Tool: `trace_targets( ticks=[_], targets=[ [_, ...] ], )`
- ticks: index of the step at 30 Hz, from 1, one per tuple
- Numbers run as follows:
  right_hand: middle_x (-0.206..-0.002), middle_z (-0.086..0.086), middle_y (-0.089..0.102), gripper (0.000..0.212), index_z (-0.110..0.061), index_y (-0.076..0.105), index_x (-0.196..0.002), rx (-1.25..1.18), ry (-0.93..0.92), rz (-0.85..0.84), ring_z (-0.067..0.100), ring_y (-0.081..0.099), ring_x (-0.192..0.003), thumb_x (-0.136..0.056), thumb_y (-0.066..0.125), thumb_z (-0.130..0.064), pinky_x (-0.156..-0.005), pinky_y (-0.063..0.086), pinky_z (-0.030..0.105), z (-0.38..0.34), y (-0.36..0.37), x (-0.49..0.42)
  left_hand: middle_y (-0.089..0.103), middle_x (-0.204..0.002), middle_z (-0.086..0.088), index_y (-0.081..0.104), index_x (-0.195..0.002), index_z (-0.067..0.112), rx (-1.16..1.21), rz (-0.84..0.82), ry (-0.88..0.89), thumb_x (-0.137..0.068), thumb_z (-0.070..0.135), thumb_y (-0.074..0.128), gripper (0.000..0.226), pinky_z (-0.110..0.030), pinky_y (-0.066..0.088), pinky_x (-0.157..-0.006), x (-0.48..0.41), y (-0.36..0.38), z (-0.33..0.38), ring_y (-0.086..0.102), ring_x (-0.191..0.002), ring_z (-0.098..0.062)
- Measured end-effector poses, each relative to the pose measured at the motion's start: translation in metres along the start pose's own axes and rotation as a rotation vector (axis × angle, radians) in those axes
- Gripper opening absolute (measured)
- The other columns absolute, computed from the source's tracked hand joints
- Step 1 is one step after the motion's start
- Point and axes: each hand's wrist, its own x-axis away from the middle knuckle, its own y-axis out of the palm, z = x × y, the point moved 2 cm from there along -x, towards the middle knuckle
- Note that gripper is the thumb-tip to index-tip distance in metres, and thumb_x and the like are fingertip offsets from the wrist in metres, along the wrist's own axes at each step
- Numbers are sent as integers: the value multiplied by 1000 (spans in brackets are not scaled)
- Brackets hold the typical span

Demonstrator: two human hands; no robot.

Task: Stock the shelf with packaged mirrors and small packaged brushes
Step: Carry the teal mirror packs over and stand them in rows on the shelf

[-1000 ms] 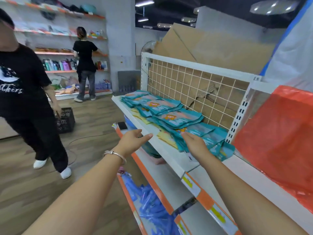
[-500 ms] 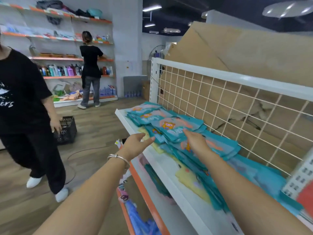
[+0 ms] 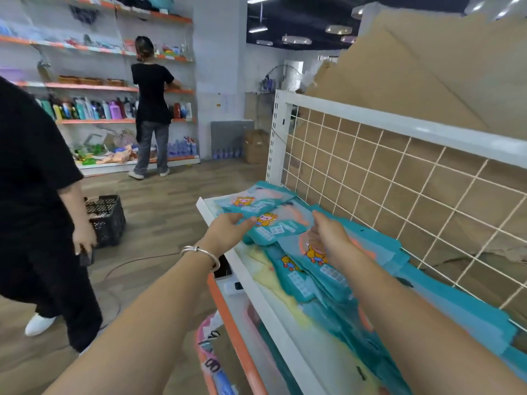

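A row of flat teal packets (image 3: 310, 269) with cartoon prints lies overlapped along the white top shelf (image 3: 273, 312); yellow packets (image 3: 268, 277) show beneath them. My left hand (image 3: 226, 232), with a silver bangle on the wrist, reaches in from the shelf's front edge, and its straight fingers touch the left edge of one teal packet (image 3: 273, 228). My right hand (image 3: 328, 236) rests on top of the pile just right of that packet, fingers bent down onto the wrapping. Its fingertips are partly hidden by the back of the hand.
A white wire grid (image 3: 399, 195) backs the shelf, with cardboard (image 3: 413, 81) behind it. Lower orange-edged shelves (image 3: 228, 317) hold more goods. A person in black (image 3: 34, 195) stands close on the left by a black crate (image 3: 107, 218). Another person (image 3: 151, 109) faces the far shelves.
I have moved closer along the shelf towards its left end. Both hands shifted left over the pile, and the left hand came from beside the shelf edge onto a teal packet.
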Motion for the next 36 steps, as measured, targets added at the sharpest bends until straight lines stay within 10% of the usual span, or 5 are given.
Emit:
trace_targets(
  ticks=[10, 18, 27, 33, 36],
  targets=[
    [-123, 24, 42, 52, 7, 33, -135, -96, 330, 57, 34, 52, -99, -96, 50, -23, -68, 50, 41, -15, 35, -70, 58, -89, -11, 68, -91, 4, -109, -149, 89, -93, 23, 50, 26, -25, 36, -72, -158, -30, -29, 51, -87, -19],
    [-148, 22, 30, 69, -2, 17, -148, -41, 482, 210, 36, 39, -131, -95, 52, -28, -103, 39, 53, -16, 46, -88, 63, -102, -12, 64, -89, 7, -351, -290, 82, -92, 24, 47, 24, -33, 49, -84, -257, -37, -45, 58, -96, -27],
    [-114, 18, 52, 46, -8, 41, -127, -122, 522, 402, 27, 54, -94, -88, 59, -26, -73, 50, 38, -16, 73, -93, 63, -102, -12, 60, -106, 0, -411, -408, 56, -90, 29, 60, 34, -29, 40, -68, -296, -8, -65, 52, -83, -24],
    [-62, 2, 45, 13, -16, 47, -77, -154, 545, 487, 13, 37, -53, -84, 57, -22, -46, 28, 24, -7, 80, -97, 61, -91, -17, 60, -102, -13, -143, -503, -145, -76, 17, 78, 43, -33, 50, -62, -320, -3, -80, 56, -77, -26],
    [-71, 9, 52, 13, -14, 49, -79, -85, 495, 513, 14, 40, -51, -84, 60, -16, -43, 27, 22, -8, 83, -99, 68, -73, -19, 58, -81, -9, 126, -626, -288, -81, -3, 66, 10, -21, 49, -35, -321, -3, -83, 58, -38, -17]
  ],
)
